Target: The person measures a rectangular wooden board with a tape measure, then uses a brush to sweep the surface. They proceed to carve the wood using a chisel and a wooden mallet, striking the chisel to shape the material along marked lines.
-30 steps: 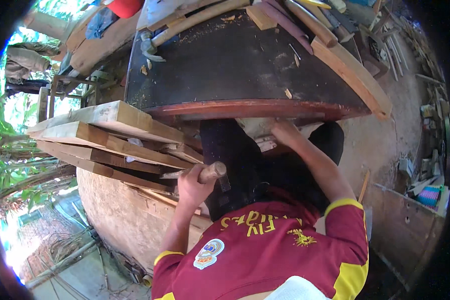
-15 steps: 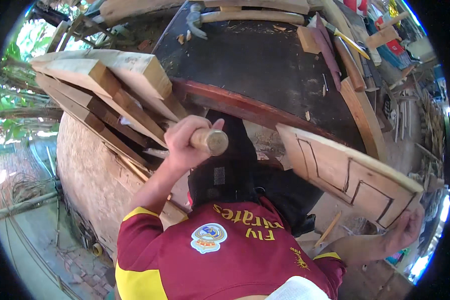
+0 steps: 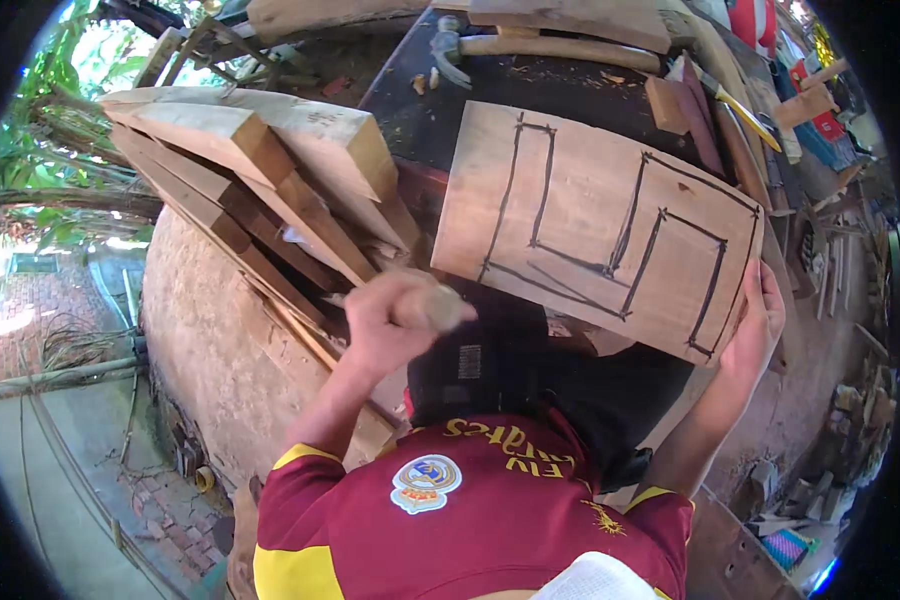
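Note:
My right hand (image 3: 753, 322) grips the right edge of a pale wooden board (image 3: 590, 190) with black lines in an angular, zigzag outline drawn on its face. The board is tilted up, its marked side toward me, in front of the dark table. My left hand (image 3: 390, 315) is wrapped round a thick round wooden handle (image 3: 433, 306), seen end-on and slightly blurred. Whatever is on the far end of that handle is hidden. Between the handle and the board's lower left corner there is a small gap.
Several thick planks (image 3: 245, 150) lean at my left, close to my left hand. On the dark table (image 3: 395, 95) rest a claw hammer (image 3: 560, 52), a wood block (image 3: 665, 105) and a yellow-handled tool (image 3: 748, 118). More timber and tools crowd the right side.
The board has risen and swung left over the table, and its face has turned toward me. My right hand moved up with it. My left hand still holds the handle, now slightly lower.

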